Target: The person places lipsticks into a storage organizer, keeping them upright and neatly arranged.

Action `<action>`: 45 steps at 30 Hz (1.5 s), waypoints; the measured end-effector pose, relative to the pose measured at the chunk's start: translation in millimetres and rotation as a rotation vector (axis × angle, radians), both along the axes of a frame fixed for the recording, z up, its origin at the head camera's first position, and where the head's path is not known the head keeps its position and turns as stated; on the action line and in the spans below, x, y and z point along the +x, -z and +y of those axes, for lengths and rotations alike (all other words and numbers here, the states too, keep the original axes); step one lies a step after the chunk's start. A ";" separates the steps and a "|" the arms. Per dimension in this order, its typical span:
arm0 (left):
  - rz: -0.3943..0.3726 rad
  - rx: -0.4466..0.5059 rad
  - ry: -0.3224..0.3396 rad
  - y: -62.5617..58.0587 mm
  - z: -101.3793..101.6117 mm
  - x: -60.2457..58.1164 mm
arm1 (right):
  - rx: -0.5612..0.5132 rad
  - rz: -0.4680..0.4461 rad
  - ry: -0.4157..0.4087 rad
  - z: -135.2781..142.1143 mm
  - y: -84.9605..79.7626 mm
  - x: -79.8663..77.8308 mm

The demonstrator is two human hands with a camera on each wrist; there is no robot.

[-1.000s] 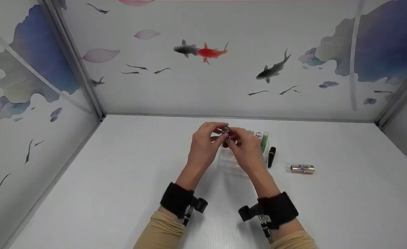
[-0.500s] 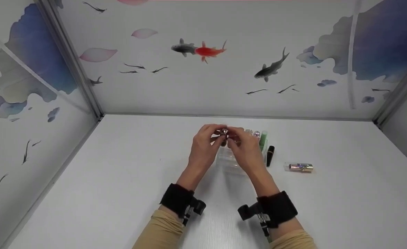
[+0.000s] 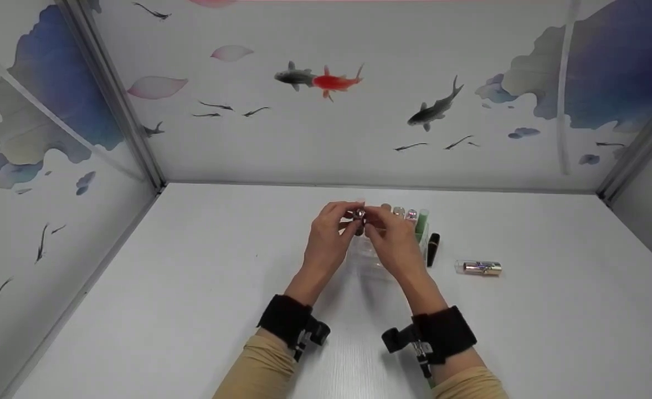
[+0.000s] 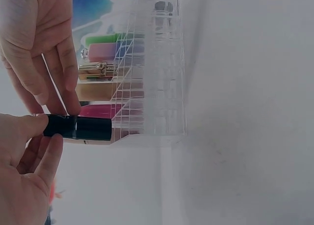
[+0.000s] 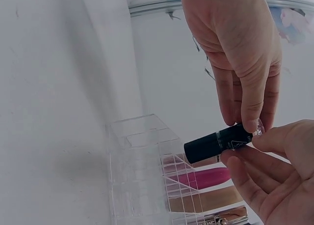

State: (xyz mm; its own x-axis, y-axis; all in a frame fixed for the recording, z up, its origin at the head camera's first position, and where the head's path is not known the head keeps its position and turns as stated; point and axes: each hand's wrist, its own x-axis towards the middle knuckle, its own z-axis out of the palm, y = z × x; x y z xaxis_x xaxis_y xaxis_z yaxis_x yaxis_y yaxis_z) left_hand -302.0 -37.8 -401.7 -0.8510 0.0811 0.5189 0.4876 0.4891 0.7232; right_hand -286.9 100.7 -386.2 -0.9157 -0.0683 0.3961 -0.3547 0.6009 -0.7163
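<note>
A black lipstick tube (image 5: 203,147) with a thin silver band and a shiny, clear end is held above the front left of a clear organizer (image 3: 378,270). My left hand (image 3: 326,235) pinches it between thumb and fingers near the shiny end. From the other side my right hand (image 3: 398,238) has its thumb and fingertips on the same tube. In the left wrist view the dark tube (image 4: 93,128) points toward the organizer's slots. A magenta tube (image 5: 211,177), a tan tube (image 5: 221,198) and several others stand in the slots. Part of the organizer is hidden behind my hands.
A black tube (image 3: 432,249) lies against the organizer's right side. Farther right, a gold lipstick (image 3: 482,269) with a clear end lies on the white table (image 3: 193,277). A printed back wall (image 3: 326,144) rises behind the table.
Both hands stay on the lipstick tube and have dipped very slightly. Tops of more tubes now show behind my right hand. The things on the table have not moved.
</note>
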 end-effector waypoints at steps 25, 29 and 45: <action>-0.087 -0.031 -0.044 6.8 -1.2 -2.8 | 0.004 -0.020 -0.024 2.6 11.7 -6.8; -0.094 -0.054 -0.050 7.8 -1.5 -2.4 | 0.016 -0.040 -0.015 2.5 12.4 -7.0; -0.137 -0.153 -0.063 10.3 -2.3 -2.8 | 0.037 -0.041 -0.028 2.3 18.2 -9.2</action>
